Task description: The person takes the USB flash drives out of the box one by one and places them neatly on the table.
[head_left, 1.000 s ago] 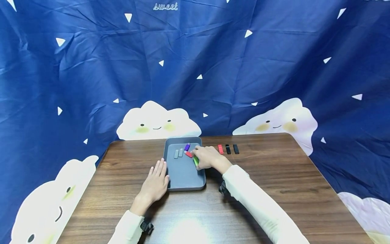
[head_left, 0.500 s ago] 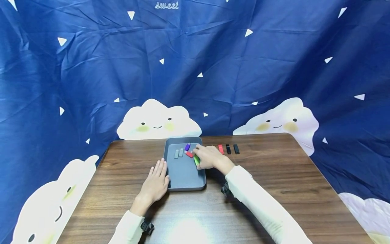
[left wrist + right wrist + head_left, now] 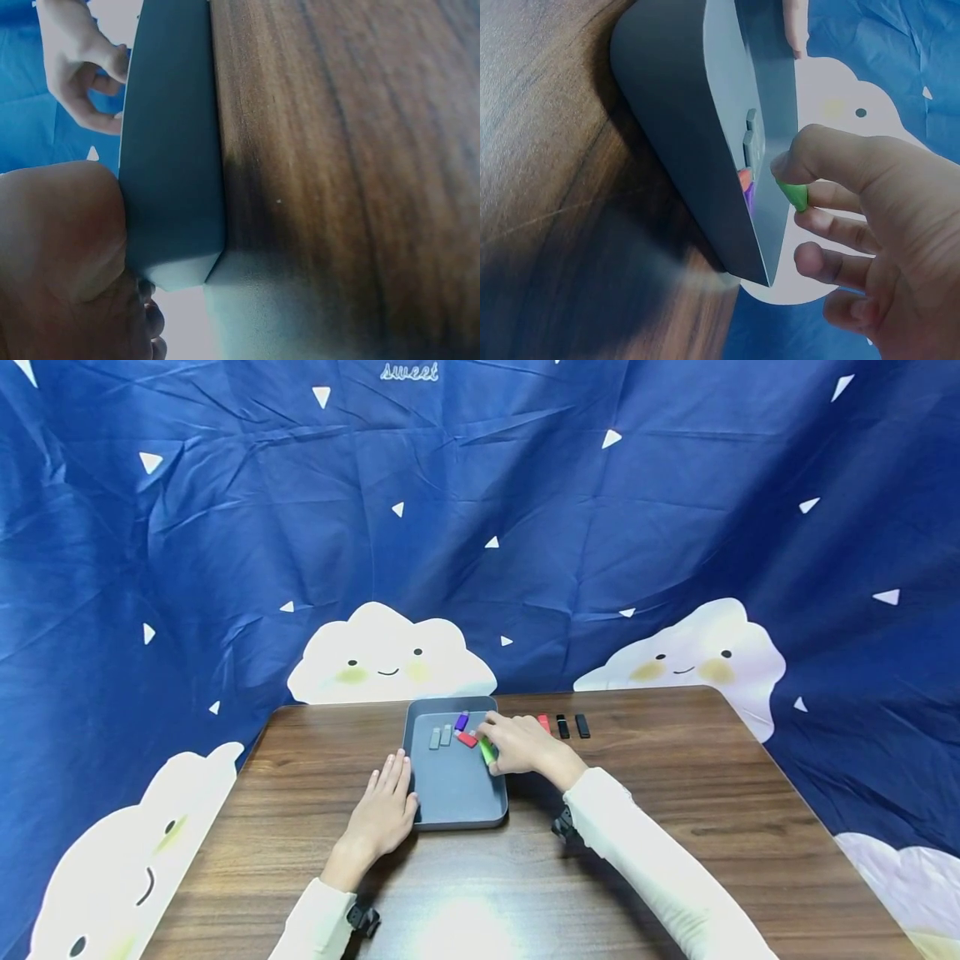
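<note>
In the head view my right hand (image 3: 522, 745) pinches a green USB stick (image 3: 487, 750) above the right side of a grey tray (image 3: 457, 814). The right wrist view shows that green stick (image 3: 793, 195) between thumb and fingers, higher than the tray wall. My left hand (image 3: 382, 814) rests against the tray's left rim with straight fingers. Inside the tray lie two grey USB sticks (image 3: 440, 737), a purple USB stick (image 3: 461, 722) and a red USB stick (image 3: 467, 739). Most of the tray's upper right corner is hidden behind my right hand.
Right of the tray, on the brown wooden table (image 3: 675, 827), lie another red USB stick (image 3: 543, 722), partly covered by my hand, and two black USB sticks (image 3: 572, 727). A blue curtain (image 3: 480, 543) with white clouds hangs behind the table.
My right hand has shifted a little to the right, carrying the green USB stick away from the red one in the tray. The left hand and the tray have stayed in place.
</note>
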{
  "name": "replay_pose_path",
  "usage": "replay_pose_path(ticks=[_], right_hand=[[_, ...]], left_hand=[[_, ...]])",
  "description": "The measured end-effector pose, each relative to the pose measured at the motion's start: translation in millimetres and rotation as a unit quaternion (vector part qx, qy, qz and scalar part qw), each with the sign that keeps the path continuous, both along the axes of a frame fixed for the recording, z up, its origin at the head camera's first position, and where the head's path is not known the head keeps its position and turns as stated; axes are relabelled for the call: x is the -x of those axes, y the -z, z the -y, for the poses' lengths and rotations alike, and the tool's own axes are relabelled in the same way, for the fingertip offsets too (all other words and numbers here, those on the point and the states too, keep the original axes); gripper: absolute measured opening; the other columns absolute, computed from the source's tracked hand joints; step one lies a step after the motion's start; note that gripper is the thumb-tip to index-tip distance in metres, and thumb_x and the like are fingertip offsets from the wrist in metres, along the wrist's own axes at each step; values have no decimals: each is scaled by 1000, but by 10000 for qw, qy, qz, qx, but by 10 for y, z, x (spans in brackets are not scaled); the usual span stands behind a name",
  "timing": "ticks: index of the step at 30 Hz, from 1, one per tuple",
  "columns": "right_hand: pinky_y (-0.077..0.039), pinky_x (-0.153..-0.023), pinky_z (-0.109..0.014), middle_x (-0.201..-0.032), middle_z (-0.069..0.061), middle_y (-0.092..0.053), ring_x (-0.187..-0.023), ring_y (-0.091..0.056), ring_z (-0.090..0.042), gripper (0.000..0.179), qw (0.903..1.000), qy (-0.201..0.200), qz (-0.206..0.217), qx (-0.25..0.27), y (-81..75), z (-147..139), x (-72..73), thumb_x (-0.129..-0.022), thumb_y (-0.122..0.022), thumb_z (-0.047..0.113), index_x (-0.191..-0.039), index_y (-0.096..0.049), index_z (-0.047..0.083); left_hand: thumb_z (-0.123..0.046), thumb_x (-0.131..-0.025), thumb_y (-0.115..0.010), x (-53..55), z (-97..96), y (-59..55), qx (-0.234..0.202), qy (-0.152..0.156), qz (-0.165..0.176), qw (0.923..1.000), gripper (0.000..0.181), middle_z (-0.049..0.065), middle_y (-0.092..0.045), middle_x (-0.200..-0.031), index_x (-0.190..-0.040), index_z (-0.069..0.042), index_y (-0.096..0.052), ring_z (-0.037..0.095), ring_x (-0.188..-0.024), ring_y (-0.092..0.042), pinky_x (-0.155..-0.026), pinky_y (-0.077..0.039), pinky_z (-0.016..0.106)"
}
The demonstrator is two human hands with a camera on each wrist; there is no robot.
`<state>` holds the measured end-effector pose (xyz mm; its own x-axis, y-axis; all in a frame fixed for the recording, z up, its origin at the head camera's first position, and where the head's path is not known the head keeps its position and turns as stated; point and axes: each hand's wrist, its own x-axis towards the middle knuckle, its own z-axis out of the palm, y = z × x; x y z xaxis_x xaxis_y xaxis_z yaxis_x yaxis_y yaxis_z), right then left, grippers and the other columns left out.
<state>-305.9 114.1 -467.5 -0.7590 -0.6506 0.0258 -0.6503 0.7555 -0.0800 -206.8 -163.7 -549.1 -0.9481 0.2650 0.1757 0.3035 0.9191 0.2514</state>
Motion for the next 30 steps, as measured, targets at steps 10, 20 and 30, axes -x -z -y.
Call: replay_pose_path(ticks=[10,20,30], right_hand=[[-46,-59,-33,-123,-3,-61,-73,-56,-20,60,9999,-11,-116,-16,-74,-89,-6,-84,-83,36,-139,-68,18],[-46,-58,-33,-114,-1,-61,-70,-55,-19,53,9997,46,-225,59,-147,-193,-19,-83,-84,34,-132,-71,19],[-47,-59,-35,-110,-1,-61,-71,-58,-20,54,9991,122,-373,128,-112,-315,-4,-78,-84,36,-127,-72,18]], left_hand=[[-24,-112,-43,46,34,52,196,5,-56,9998,64,21,-22,-176,-165,7,-27,39,-164,-23,-132,-25,59],[-22,-110,-44,49,38,25,202,11,-58,9998,65,22,-24,-176,-164,8,-28,41,-163,-26,-132,-26,59],[-19,-108,-43,-4,-13,-116,30,-42,212,9998,64,25,-24,-175,-163,10,-29,43,-163,-24,-132,-23,61]])
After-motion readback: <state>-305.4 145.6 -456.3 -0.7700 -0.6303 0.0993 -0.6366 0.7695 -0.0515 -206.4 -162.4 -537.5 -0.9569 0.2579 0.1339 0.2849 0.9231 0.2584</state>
